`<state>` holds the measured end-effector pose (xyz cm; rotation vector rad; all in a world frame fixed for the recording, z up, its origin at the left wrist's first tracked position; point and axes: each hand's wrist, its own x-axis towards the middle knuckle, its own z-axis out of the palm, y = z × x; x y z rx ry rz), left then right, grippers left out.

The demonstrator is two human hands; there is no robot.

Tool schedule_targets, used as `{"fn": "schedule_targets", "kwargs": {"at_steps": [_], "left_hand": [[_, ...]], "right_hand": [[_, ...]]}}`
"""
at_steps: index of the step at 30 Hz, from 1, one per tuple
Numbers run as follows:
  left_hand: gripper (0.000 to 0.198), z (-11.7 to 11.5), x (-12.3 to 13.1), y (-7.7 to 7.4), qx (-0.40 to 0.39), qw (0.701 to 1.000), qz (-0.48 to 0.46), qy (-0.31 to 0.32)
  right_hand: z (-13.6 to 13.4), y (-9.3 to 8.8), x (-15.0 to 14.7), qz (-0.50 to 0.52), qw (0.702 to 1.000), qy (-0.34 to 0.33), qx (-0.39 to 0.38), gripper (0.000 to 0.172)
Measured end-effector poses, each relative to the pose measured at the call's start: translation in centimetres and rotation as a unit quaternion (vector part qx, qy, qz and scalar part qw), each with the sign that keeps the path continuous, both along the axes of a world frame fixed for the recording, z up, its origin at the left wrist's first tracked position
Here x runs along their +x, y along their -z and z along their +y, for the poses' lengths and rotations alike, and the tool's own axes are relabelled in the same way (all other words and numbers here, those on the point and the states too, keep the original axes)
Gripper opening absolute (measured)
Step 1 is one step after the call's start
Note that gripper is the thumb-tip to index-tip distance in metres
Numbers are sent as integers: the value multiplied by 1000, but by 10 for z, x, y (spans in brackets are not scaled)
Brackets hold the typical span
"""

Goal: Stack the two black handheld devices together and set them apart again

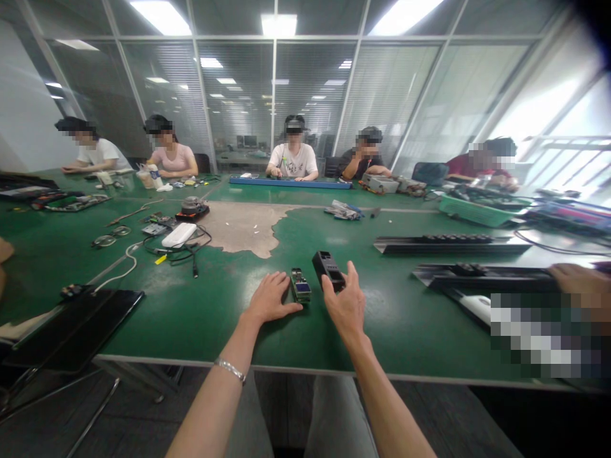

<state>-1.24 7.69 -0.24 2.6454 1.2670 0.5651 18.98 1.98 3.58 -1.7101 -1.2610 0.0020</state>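
Observation:
My left hand lies flat on the green table, fingers stretched out, its thumb beside a small circuit board with a blue screen. My right hand is raised a little and grips a black oblong casing between thumb and fingers, tilted, just right of the board. A metal bracelet sits on my left wrist.
A dark tablet lies at the near left edge. Cables, a white box and tools lie at the left centre. Black trays stretch to the right, with another person's hand on one. Several people sit at the far side.

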Motion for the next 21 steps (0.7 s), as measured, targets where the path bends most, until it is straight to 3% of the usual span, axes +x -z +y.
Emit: {"fn": "schedule_targets", "kwargs": {"at_steps": [8,21], "left_hand": [[90,0,0,1,-2,1000,3,-5],[91,1,1,0,2,1000,10,-4]], "right_hand": [[-6,32,9,-10,999,-4,-43,83],[-2,54,9,-66,996,-16,-52,82]]}}
